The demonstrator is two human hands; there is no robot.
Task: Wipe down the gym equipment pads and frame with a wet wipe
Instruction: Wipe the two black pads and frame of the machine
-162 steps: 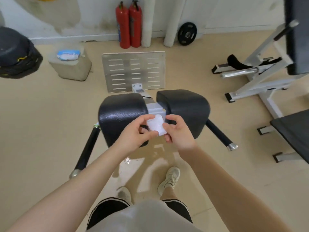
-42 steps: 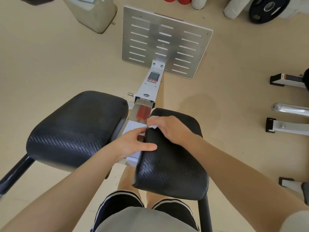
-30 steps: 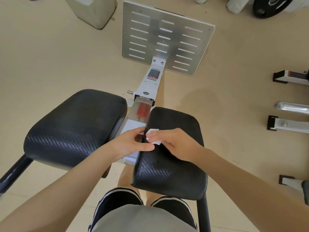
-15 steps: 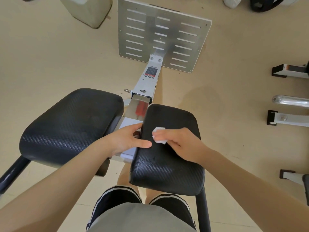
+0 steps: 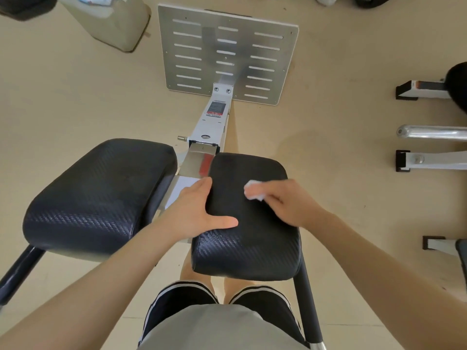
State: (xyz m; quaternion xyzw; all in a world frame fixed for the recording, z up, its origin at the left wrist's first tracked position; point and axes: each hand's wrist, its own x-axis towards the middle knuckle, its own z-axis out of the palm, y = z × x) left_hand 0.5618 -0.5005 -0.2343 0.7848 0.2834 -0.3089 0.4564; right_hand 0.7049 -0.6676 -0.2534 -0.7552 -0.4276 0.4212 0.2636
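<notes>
A person stands over a piece of gym equipment, the right hand (image 5: 290, 205) pressing a crumpled white wet wipe (image 5: 254, 193) onto the top of the right-hand black pad (image 5: 250, 236); the fingers (image 5: 271, 190) are curled over the wipe, which shows only at their tips, near the middle of the pad's upper half. The left hand (image 5: 194, 213) rests on the inner edge of the same pad, fingers straight and close together along its side, thumb (image 5: 225, 222) stretched out flat across the textured surface. A second black pad (image 5: 101, 195) sits just beside it on the left, with a strip of white frame (image 5: 184, 188) visible in the gap between the two. From there a white frame bar (image 5: 212, 125) bearing a printed label runs forward to a slotted metal footplate (image 5: 227, 54) lying on the beige floor (image 5: 75, 97). Black tube handles extend from beneath the pads toward the lower corners. A pale container (image 5: 111, 18) stands on the floor at upper left, and parts of other white-framed equipment (image 5: 429, 157) line the right edge. The person's dark shorts with white stripes (image 5: 177, 304) show at the bottom
</notes>
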